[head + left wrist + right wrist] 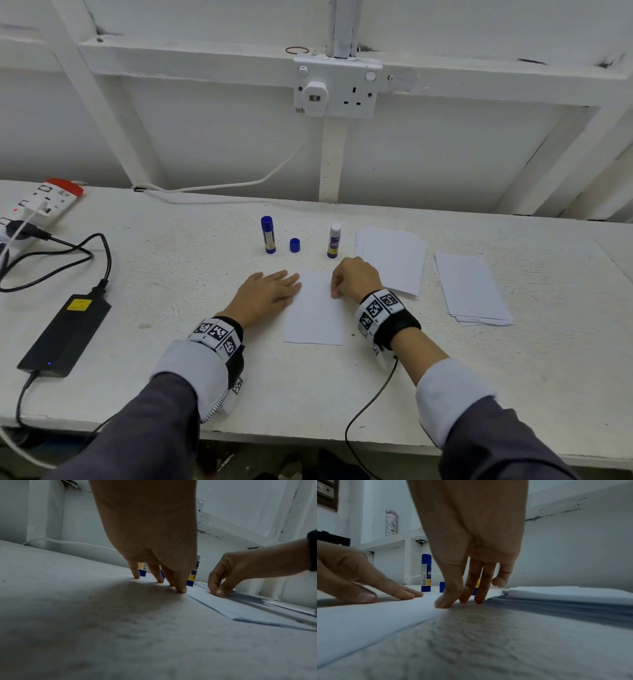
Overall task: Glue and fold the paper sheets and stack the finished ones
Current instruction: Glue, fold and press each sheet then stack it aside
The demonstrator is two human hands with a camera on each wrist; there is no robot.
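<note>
A single white paper sheet (315, 308) lies flat on the white table (171, 274) between my hands. My left hand (287, 284) rests flat with straight fingers (180, 588) on the sheet's left edge. My right hand (337, 291) has curled fingers; its thumb (441, 603) and fingertips meet in a pinch at the sheet's right edge. Behind the sheet stand a capped blue glue stick (268, 234), a loose blue cap (294, 245) and an uncapped glue stick (334, 240). Two paper stacks lie to the right: a nearer stack (390, 258) and a farther stack (472, 291).
A power strip (37, 205) and a black power adapter (65, 335) with cables occupy the table's left side. A wall socket (337, 87) sits above on the white wall. A thin cable (370, 411) hangs from my right wrist over the front edge.
</note>
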